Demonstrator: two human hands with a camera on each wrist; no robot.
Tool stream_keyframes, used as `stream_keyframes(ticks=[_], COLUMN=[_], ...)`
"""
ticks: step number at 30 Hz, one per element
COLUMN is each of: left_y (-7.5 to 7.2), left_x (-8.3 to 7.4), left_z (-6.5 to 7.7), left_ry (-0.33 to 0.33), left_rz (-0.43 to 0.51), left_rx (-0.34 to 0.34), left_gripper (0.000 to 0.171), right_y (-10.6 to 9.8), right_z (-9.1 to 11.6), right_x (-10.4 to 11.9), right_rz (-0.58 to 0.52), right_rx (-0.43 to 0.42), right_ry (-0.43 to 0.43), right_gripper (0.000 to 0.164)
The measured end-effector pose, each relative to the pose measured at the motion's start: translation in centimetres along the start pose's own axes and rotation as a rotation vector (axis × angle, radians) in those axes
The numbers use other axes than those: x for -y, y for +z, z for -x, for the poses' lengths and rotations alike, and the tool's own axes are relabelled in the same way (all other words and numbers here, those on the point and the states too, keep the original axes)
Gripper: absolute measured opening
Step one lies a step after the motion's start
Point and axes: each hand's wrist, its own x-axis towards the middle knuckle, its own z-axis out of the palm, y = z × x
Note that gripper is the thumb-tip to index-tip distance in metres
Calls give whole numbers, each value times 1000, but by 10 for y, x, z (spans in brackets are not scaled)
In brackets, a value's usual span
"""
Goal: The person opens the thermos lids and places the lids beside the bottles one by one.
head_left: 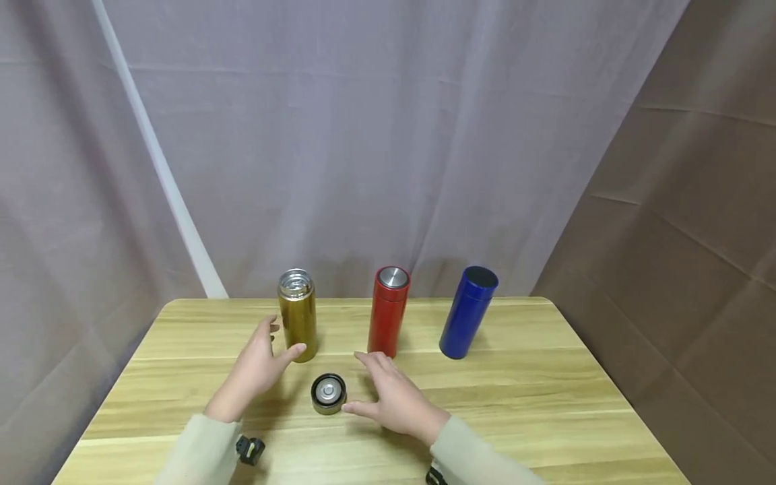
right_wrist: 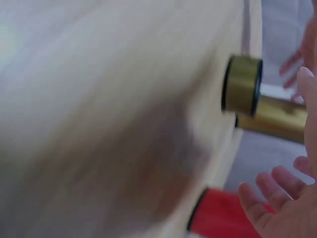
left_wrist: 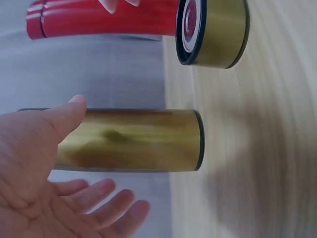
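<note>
1. Here's the gold bottle (head_left: 299,316), standing upright and uncapped on the left of the row, its metal mouth showing.
2. Its lid (head_left: 328,393) lies on the table in front of it, hollow underside facing up, between the two hands.
3. The left hand (head_left: 261,357) is wide apart around the bottle's near side, thumb in front, fingers spread; nothing gripped, and whether skin meets metal I can't tell.
4. The right hand (head_left: 397,401) is loosely spread too, holding nothing, thumb tip just beside the lid.
5. So this looks like a moment between grips: one hand at the bottle, one at the lid. A next move on either calls for closing fingers and thumb, the left steadying the body, the right pinching the lid's rim.
6. Farther out, the red bottle (head_left: 389,313) and blue bottle (head_left: 467,316) stand capped on the wooden table (head_left: 545,404).
</note>
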Motion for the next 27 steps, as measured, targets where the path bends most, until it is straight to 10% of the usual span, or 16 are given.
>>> stream_keyframes(ticks=[12,27], left_y=[12,56], left_x=[-12,-54], left_z=[23,-3], left_ry=[151,224], left_rz=[-6,135], left_rx=[58,59], left_gripper=[58,50], right_y=[-62,-98], right_z=[7,-20], right_x=[-30,-31], right_rz=[-8,-169], right_rx=[-159,-314], right_ry=[61,146], right_gripper=[83,92])
